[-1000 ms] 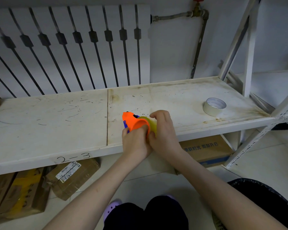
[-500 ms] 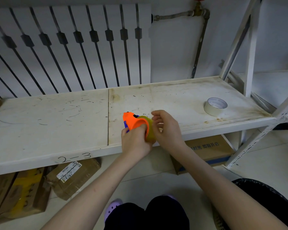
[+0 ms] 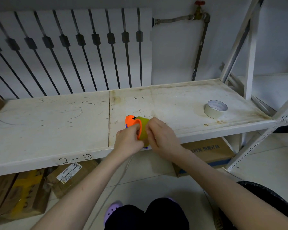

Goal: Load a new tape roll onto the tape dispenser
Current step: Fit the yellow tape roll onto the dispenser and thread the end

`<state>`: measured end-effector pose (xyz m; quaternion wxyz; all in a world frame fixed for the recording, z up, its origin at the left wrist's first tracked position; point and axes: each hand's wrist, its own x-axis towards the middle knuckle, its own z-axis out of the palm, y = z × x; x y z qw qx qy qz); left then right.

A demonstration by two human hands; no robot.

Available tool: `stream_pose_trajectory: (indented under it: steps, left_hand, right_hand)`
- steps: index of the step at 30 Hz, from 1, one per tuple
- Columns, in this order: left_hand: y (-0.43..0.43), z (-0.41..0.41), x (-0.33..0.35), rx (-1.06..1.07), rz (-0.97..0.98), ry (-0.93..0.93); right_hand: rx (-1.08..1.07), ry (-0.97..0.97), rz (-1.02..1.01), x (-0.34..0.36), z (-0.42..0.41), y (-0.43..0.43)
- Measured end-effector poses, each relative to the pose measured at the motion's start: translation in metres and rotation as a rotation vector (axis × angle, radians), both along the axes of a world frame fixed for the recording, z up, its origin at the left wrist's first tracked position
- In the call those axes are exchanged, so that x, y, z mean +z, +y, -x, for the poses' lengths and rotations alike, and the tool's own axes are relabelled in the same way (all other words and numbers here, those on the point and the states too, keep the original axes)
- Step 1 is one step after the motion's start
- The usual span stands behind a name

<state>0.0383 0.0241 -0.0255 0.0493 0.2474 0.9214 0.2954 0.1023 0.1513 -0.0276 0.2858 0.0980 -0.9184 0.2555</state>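
Only the head view is given, looking down over a scuffed white shelf (image 3: 56,123) that runs across the middle of the frame. Just right of centre, at the shelf's front edge, both hands meet around an orange dispenser (image 3: 131,121) with a yellowish roll (image 3: 144,128) set against its round hub.

At frame centre the left hand (image 3: 127,141) is wrapped around the dispenser's body, fingers closed on it, probably to keep the tool steady and its open side facing the other hand. Immediately to its right, the right hand (image 3: 163,138) has its fingers (image 3: 150,130) pinched on the roll's outer face, touching the tape. Whether they are pressing the roll onto the hub or picking at the free end I cannot tell, as the hands hide that part. The roll looks at least partly seated, so I judge the task is in its loading or threading step.

Toward the right of the frame a second, pale roll (image 3: 215,109) lies flat on the shelf, well apart from the hands and untouched; perhaps a spare or the spent one.

Below the shelf, at lower left and right of centre, cardboard boxes (image 3: 211,150) sit on the floor.
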Motion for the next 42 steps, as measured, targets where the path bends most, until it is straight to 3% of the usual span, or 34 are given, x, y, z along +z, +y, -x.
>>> stream_pose_trajectory:
  steps: [2,6,12,19,24,26,33,42]
  left_hand:
    - [-0.005,0.007,0.001,-0.033,-0.076,-0.071]
    - [-0.010,0.007,-0.001,-0.117,-0.141,-0.123]
    - [-0.015,0.007,0.000,-0.086,-0.261,-0.190]
    - [-0.026,0.013,-0.008,-0.049,-0.265,-0.177]
    - [-0.023,0.011,-0.013,-0.011,-0.216,0.060]
    - [-0.026,0.015,-0.016,-0.009,-0.203,0.031]
    - [-0.030,0.024,0.007,-0.044,-0.195,-0.075]
    - [-0.023,0.009,0.008,-0.002,-0.189,-0.225]
  right_hand:
    - [0.053,-0.065,0.148,0.004,-0.006,-0.005]
    - [-0.048,-0.191,0.377,0.022,0.002,-0.005]
    - [0.039,-0.456,0.485,0.035,0.025,0.008]
    - [-0.250,-0.318,0.513,0.028,0.046,0.014]
    - [-0.289,-0.210,0.515,0.029,0.047,0.009]
    - [-0.248,-0.160,0.497,0.034,0.039,0.002]
    - [0.114,0.055,0.116,0.081,0.004,-0.037]
    - [-0.007,-0.028,0.398,0.092,0.041,-0.021]
